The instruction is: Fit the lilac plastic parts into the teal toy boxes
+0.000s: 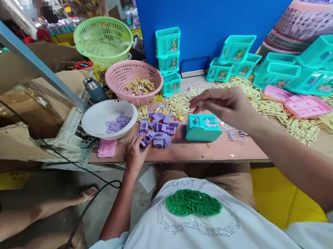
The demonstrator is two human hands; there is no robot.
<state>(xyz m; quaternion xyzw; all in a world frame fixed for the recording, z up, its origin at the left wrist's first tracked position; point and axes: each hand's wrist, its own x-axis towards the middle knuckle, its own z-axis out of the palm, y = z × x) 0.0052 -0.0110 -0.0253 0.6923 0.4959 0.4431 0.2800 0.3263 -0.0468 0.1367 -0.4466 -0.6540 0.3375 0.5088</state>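
My left hand [135,151] rests on the table edge, its fingers closed on a small purple plastic piece at the near side of a heap of purple pieces [158,129]. My right hand [225,106] hovers palm down above a teal plastic box [202,127] lying on the table. Its fingertips are pinched together; what they hold, if anything, is too small to make out. Small clear pieces [235,134] lie just right of the teal box.
A white bowl [96,119] with purple pieces, a pink basket [121,77] of tan parts and a green basket [102,35] stand at the left. Yellow plastic frames [299,126], pink lids [307,105] and stacked teal boxes [313,72] cover the right. Another person's legs [38,212] are at left.
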